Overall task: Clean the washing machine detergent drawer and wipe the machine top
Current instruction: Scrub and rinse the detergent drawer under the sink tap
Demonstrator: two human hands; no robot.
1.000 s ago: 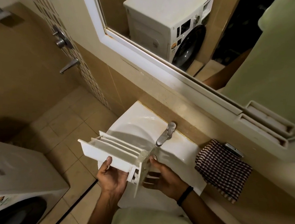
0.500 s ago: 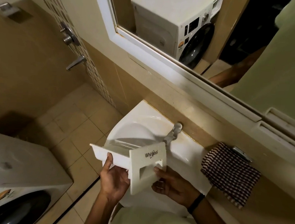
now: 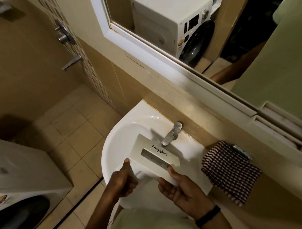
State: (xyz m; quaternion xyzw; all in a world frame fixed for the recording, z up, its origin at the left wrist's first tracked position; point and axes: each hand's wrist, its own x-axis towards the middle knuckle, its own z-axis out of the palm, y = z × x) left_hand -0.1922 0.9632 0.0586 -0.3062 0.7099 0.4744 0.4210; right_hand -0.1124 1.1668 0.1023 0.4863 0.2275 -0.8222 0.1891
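Now both hands grip detergent drawer [image 3: 156, 156] over sink [image 3: 115, 140].

Detergent drawer [image 3: 154, 149] compartments out of sight

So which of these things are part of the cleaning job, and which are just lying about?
Job: detergent drawer, gripped by left hand and right hand; sink; tap; washing machine.
Lying about: mirror; wall lever; checked cloth, though it may serve for wiping later.

ledge [image 3: 275, 187]: chk cloth [image 3: 231, 172], just R of sink [image 3: 118, 139] | floor [image 3: 69, 125]: washer [image 3: 13, 175], L
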